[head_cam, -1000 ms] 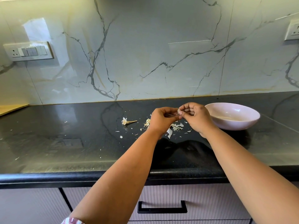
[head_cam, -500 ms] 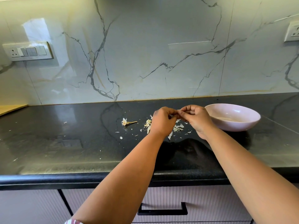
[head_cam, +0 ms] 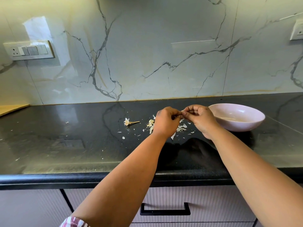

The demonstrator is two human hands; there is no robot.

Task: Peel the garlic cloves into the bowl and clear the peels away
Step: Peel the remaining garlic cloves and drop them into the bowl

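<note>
My left hand (head_cam: 166,122) and my right hand (head_cam: 200,119) meet fingertip to fingertip above the black counter (head_cam: 65,145). Between them they pinch a small garlic clove (head_cam: 182,111), of which only a pale tip shows. Loose white garlic peels (head_cam: 181,128) lie scattered on the counter under and around both hands. A bare garlic stem with its root base (head_cam: 129,122) lies to the left of my left hand. The pale pink bowl (head_cam: 255,118) stands just right of my right hand; its contents are mostly hidden behind its rim.
A marble backsplash rises behind the counter, with a switch panel (head_cam: 28,50) at the left and a socket (head_cam: 296,31) at the right. A wooden board edge (head_cam: 11,108) shows at far left. A drawer with a black handle (head_cam: 164,209) sits below the counter's front edge.
Both hands stay together on the clove, fingers shifting slightly. A peel that hung below my left hand now lies on the counter.
</note>
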